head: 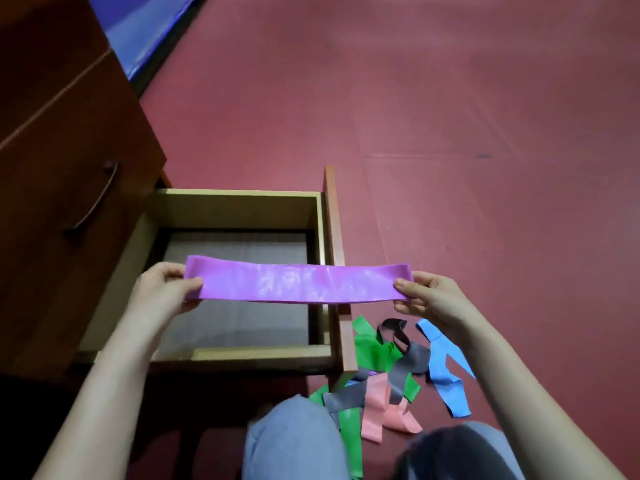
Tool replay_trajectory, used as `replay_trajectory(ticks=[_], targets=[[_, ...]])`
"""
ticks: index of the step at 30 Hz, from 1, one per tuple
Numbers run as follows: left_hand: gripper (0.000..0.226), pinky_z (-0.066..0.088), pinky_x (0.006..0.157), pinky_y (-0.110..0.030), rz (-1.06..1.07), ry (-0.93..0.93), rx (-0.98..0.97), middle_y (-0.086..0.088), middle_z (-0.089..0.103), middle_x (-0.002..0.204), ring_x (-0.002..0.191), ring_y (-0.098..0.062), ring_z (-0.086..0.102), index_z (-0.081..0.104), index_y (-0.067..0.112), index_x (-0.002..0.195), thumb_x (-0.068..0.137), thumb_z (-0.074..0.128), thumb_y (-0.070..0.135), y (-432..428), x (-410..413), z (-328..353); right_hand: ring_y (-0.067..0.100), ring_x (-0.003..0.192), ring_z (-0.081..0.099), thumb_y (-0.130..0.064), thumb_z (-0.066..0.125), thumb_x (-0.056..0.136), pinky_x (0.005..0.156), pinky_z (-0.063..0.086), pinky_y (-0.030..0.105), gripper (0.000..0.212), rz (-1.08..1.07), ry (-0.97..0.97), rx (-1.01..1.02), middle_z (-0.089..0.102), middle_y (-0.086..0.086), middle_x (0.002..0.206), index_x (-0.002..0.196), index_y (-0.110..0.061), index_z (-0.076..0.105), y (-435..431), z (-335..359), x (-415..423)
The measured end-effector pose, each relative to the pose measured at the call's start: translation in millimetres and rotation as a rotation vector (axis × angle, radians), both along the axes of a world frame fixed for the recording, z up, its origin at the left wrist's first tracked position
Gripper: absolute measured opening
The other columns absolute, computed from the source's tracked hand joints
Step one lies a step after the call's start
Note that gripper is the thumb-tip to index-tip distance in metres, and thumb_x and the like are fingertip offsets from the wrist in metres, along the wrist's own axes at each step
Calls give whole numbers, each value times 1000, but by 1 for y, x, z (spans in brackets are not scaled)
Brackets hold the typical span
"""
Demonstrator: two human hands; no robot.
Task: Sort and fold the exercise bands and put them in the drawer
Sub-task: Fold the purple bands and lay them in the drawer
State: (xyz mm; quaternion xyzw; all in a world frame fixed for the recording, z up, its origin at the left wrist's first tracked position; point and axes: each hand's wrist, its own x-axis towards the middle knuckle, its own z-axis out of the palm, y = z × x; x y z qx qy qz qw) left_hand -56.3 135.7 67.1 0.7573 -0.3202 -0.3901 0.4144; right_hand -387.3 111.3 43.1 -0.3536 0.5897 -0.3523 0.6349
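**Purple band held flat over the open drawer**

A brown wooden cabinet [69, 133] fills the left of the frame, with a curved dark metal handle [93, 199] on its closed front. Below it, the open pale-wood drawer [239, 202] sits at centre left, its grey lined bottom showing. The drawer's brown front panel [337, 271] stands on edge between the drawer's inside and a loose heap on the dark red floor [450, 133] at lower centre: green bands [372, 351], grey bands [408, 362], pink bands [375, 407] and a blue band [443, 368], tangled and overlapping. A knee in light blue jeans [294, 441] lies at the bottom, just beside the heap. A blue mat [145, 26] shows at upper left.

The glossy purple rubber exercise band [298, 284] is stretched flat and level across the middle of the frame, above the drawer and crossing its front panel. The left hand [162, 289] pinches its left end between thumb and fingers; the right hand [429, 296] pinches the right end likewise.
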Motion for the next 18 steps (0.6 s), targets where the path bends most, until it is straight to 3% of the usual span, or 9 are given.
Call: replay_trajectory(ticks=[3,7,13,18], targets=[[12,37,68,-35,-107,-479,162,-16,54,88,88,-34,54,50,6,86,77,52,-2,-3,32,-7,7,45,62,-1,58,85,53,55,14,17,69,13,19,61,11,75,101,3,58,-5,-3,41],[29,38,79,-42,-221,-772,358,-27,51,116,108,-45,50,41,-3,112,83,44,0,-10,49,-11,5,45,62,1,58,84,50,54,13,19,94,102,-30,61,12,81,103,4,57,-13,-4,91],[31,41,81,-43,-356,-943,512,-25,50,121,111,-42,51,37,-3,117,88,45,4,-17,69,-37,16,60,59,3,53,85,45,53,15,8,171,331,-109,57,18,92,92,0,54,-20,-17,144],[28,42,78,-40,-448,-949,597,-24,52,120,109,-38,53,32,0,118,91,38,3,-21,75,-67,20,71,61,-1,49,89,52,53,19,13,198,399,60,55,17,105,102,-3,51,-26,-46,170]])
